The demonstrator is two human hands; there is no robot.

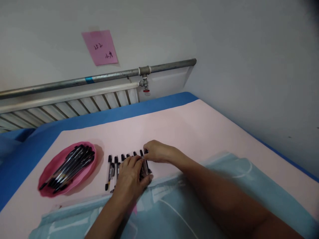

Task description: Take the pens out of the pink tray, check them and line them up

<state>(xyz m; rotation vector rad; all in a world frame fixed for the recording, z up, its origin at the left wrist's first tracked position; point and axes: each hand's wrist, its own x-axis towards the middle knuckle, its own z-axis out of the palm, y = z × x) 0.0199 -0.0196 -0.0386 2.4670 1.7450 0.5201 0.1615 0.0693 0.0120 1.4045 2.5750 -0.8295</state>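
Several clear-barrelled pens with black caps lie side by side in a row, one pen (109,172) at the left end. My left hand (129,174) lies over the middle of this row, its fingers stretched across the barrels and its thumb apart near the lower ends. It hides much of the pens beneath. My right hand (157,151) is closed at the row's right end, its fingertips pinching the black upper end of a pen (146,151). Part of that pen is hidden by my fingers. Left of the row, a pink oval basket (86,176) holds a heap of similar pens (72,166).
A pale pink sheet covers the blue-edged table (159,105). Light blue patterned cloth (234,166) lies along the near side. Behind the table run a radiator (82,105) and a metal pipe (114,75). A pink note (101,48) hangs on the wall.
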